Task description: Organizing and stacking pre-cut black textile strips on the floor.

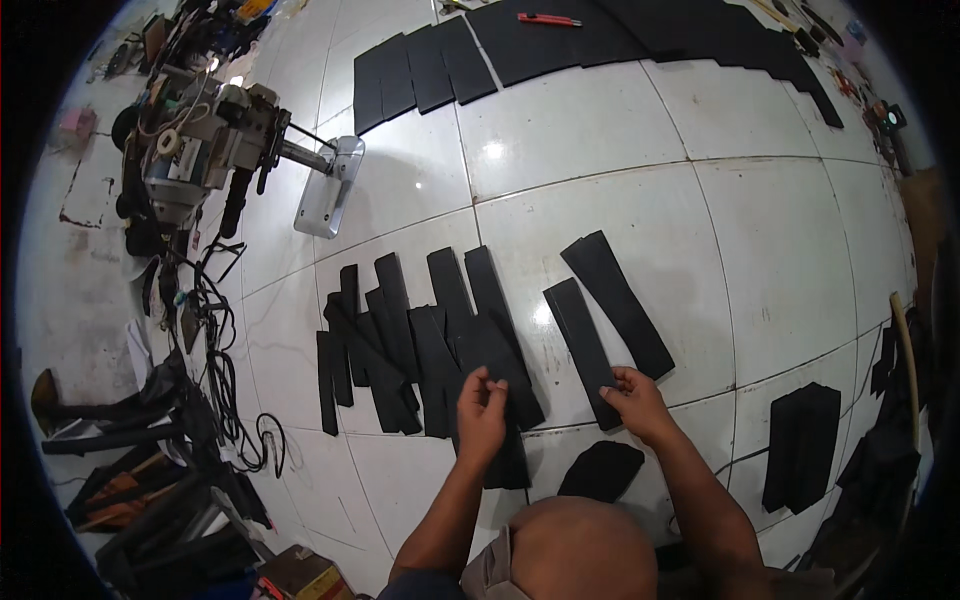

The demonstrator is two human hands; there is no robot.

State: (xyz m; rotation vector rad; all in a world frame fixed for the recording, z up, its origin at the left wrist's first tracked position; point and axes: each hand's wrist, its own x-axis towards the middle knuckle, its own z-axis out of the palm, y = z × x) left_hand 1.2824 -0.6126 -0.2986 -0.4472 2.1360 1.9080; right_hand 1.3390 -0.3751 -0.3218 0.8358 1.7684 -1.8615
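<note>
Several long black strips (410,340) lie overlapped in a loose pile on the white tiled floor (600,130). My left hand (482,412) grips the near end of one strip (495,340) at the right side of that pile. My right hand (636,398) rests on the near end of a separate black strip (582,345) lying alone on the tile. Beside it, a second lone strip (615,300) lies at a slant, apart from my fingers.
A metal machine with a chrome foot (330,185) and tangled cables (225,390) stands at left. More black sheets (420,70) and a red cutter (548,19) lie far ahead. A stack of black pieces (800,445) sits at right, a dark rounded piece (600,470) near me.
</note>
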